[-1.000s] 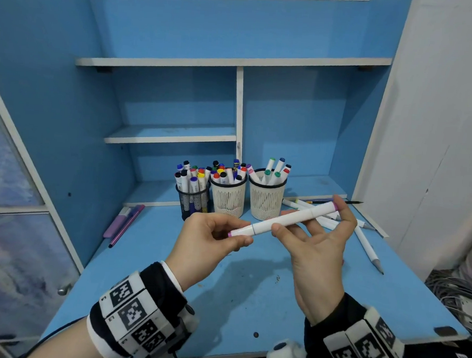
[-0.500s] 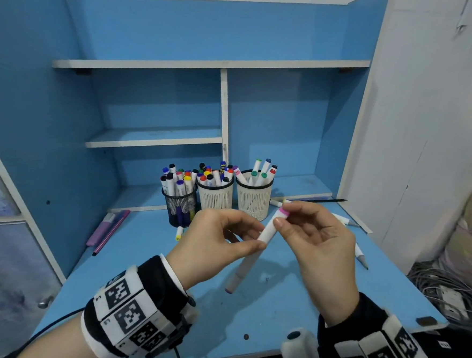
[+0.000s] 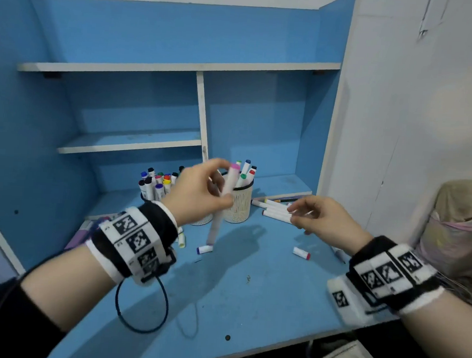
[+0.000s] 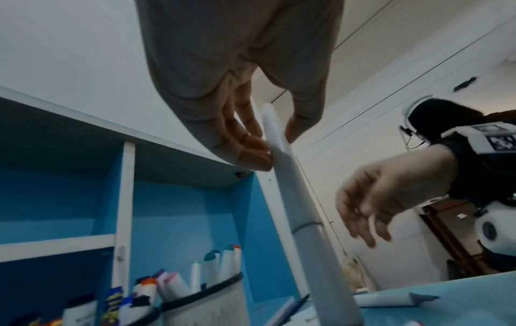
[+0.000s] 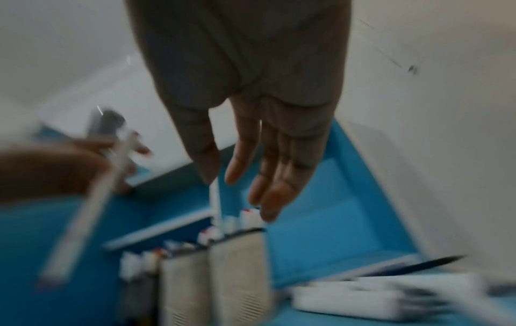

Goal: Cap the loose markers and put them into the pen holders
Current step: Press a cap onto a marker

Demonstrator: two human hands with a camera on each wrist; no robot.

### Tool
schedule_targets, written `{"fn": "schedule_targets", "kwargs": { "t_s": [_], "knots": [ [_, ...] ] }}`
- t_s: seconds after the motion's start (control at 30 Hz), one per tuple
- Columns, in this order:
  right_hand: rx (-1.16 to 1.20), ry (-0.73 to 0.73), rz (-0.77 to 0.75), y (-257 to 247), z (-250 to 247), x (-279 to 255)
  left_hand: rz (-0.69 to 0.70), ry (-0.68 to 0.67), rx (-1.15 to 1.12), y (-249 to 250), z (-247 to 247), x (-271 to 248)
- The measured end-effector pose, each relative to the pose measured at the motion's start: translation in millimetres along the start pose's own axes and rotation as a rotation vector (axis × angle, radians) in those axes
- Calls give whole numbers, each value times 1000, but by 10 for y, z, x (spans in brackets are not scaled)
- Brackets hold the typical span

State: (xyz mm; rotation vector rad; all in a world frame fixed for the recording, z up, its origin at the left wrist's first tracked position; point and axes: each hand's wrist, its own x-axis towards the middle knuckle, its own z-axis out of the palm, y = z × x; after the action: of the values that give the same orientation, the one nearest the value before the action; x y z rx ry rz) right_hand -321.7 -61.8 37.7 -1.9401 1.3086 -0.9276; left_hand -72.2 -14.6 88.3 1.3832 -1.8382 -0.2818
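Observation:
My left hand [image 3: 200, 193] pinches a white marker with a pink cap [image 3: 223, 203] nearly upright, just in front of the white mesh pen holder [image 3: 238, 207]. The left wrist view has the marker barrel [image 4: 293, 198] running down from my fingertips [image 4: 251, 152]. My right hand [image 3: 318, 218] hovers over a few loose white markers [image 3: 276, 209] on the desk, its fingers relaxed and holding nothing; they hang straight in the right wrist view [image 5: 268, 167]. Another white holder is mostly hidden behind my left hand. A black holder [image 3: 156, 187] full of capped markers stands left of it.
Loose caps lie on the blue desk [image 3: 249, 291]: a blue-ended one [image 3: 204, 250], a red-ended one [image 3: 301, 252] and a yellow-ended one [image 3: 181, 240]. Purple pens [image 3: 81, 235] lie at the left. A black cable loop [image 3: 142, 303] hangs from my left wrist. A white wall [image 3: 401, 120] stands on the right.
My right hand has let go of the pink-capped marker and moved right over the loose markers. My left hand has carried the marker upright toward the white holder.

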Motion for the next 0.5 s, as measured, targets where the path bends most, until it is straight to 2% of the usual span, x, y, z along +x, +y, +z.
{"fn": "schedule_targets", "kwargs": {
  "t_s": [0.13, 0.27, 0.37, 0.5],
  "knots": [
    [-538, -108, 162, 454, -236, 320, -26, 125, -25, -29, -121, 343],
    [-882, -343, 311, 646, -346, 414, -36, 241, -60, -78, -143, 614],
    [-960, -446, 377, 668, -398, 454, -12, 319, -60, -112, -104, 745],
    [-931, -437, 415, 720, -387, 503, -3, 334, -52, -221, -2, 869]
  ]
}}
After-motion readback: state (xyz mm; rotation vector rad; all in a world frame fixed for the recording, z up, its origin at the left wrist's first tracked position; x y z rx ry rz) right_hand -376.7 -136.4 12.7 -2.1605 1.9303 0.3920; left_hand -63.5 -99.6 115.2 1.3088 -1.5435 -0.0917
